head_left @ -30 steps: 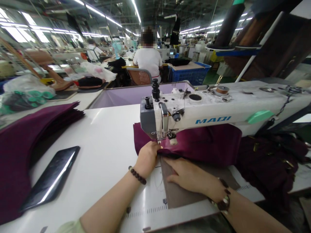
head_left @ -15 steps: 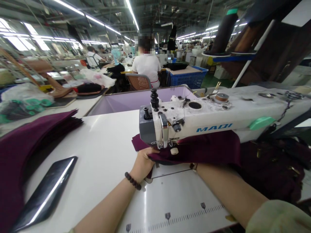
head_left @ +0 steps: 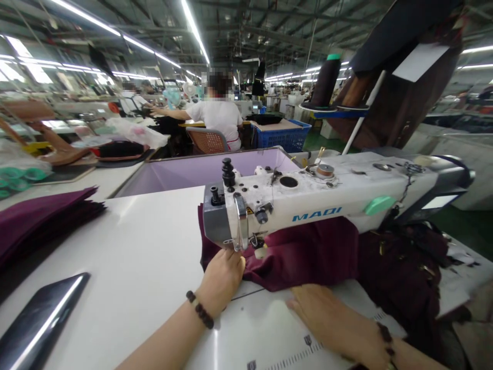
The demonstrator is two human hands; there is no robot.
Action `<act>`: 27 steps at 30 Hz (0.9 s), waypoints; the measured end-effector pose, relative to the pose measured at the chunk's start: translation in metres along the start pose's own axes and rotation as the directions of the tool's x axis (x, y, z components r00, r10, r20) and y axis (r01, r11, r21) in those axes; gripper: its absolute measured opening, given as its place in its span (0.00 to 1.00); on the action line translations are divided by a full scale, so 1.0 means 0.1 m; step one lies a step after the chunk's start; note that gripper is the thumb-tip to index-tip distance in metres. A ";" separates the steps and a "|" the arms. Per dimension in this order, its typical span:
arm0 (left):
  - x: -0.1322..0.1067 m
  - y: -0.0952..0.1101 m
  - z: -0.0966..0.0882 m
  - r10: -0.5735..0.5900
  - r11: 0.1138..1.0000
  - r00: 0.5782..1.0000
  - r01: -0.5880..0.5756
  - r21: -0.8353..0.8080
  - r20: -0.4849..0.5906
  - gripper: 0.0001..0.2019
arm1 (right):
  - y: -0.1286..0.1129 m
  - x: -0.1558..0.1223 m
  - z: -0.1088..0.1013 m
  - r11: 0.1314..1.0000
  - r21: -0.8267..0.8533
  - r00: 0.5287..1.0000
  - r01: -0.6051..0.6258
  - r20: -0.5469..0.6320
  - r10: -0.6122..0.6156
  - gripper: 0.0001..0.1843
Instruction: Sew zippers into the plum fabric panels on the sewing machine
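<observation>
Strip lights (head_left: 194,31) run beneath the dark ceiling of a large workshop. Further back, a co-worker (head_left: 215,123) in a white top sits facing away on a brown chair (head_left: 208,140), one arm stretched to the left; a blue crate (head_left: 281,136) stands just to the right. Nearer, a lilac bin (head_left: 200,169) adjoins the far edge of the white desk (head_left: 146,246).

On the desk is a white sewing machine (head_left: 335,192) marked MAQI, with a bobbin (head_left: 324,170) on top and a dark thread cone (head_left: 325,82) standing behind it. Purple cloth (head_left: 308,252) lies under the machine's arm, its near edge rumpled and the rest spreading to the right.

The left hand (head_left: 221,275) is at the cloth just beside the needle end, fingers drawn close together and thumb against the cloth; whether it pinches cannot be told. The right hand (head_left: 327,316) is low over the desk at the cloth's near edge, fingers fairly straight and blurred at the tips, so its hold cannot be told either. Each wrist wears a beaded bracelet (head_left: 200,310).

A phone (head_left: 42,318) and a purple stack (head_left: 42,221) lie to the left; a darker pile (head_left: 400,277) sits at the right.
</observation>
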State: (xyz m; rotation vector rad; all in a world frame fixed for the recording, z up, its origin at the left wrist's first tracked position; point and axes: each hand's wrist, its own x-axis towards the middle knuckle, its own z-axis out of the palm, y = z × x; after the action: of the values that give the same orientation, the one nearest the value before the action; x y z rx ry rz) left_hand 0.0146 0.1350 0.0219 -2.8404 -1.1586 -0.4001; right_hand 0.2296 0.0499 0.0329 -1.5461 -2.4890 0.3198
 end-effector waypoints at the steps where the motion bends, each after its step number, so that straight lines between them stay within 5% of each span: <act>1: 0.01 -0.01 0.01 -0.014 1.000 1.000 0.014 0.026 0.007 0.13 | -0.02 -0.02 -0.11 0.999 0.052 0.998 0.006 0.055 -0.009 0.08; 4: 0.02 0.02 0.02 -0.062 0.995 0.997 0.058 0.080 0.046 0.12 | -0.11 0.11 -0.44 0.912 0.410 0.976 0.004 0.199 -0.093 0.15; 6: 0.00 0.07 0.00 -0.092 0.992 0.992 0.083 0.094 0.087 0.11 | -0.19 0.31 -0.54 0.852 0.524 0.993 -0.004 0.104 -0.059 0.18; 9: -0.10 0.15 -0.13 -0.110 0.991 0.982 0.097 0.090 0.154 0.09 | -0.30 0.64 -0.42 0.972 0.228 0.996 0.052 -0.087 -0.033 0.12; 12: -0.18 0.17 -0.33 -0.080 0.997 0.967 0.080 0.009 0.242 0.31 | -0.35 0.82 -0.14 0.997 -0.057 0.997 0.056 -0.057 -0.059 0.10; 15: -0.20 0.15 -0.44 -0.092 0.987 0.942 0.130 -0.098 0.322 0.29 | -0.30 0.83 0.10 0.995 -0.066 0.996 0.081 -0.042 -0.084 0.14; 19: -0.18 0.14 -0.29 -0.197 0.972 0.946 0.222 -0.074 0.257 0.20 | -0.20 0.75 0.27 0.992 -0.032 0.990 0.121 -0.073 -0.123 0.19; 23: -0.24 0.17 0.00 -0.239 0.971 0.965 0.240 -0.002 0.109 0.29 | -0.16 0.71 0.36 0.992 0.017 0.986 0.125 -0.114 -0.123 0.24; 27: -0.29 0.13 0.11 -0.198 0.980 0.977 0.196 0.023 0.079 0.36 | -0.19 0.73 0.38 0.992 0.009 0.986 0.127 -0.107 -0.126 0.23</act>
State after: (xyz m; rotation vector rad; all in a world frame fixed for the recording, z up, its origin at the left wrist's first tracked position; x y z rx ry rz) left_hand 0.0060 0.1078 0.0042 -2.7612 -1.4587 -0.2853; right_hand 0.1710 0.1046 0.0055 -1.3538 -2.4807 0.2304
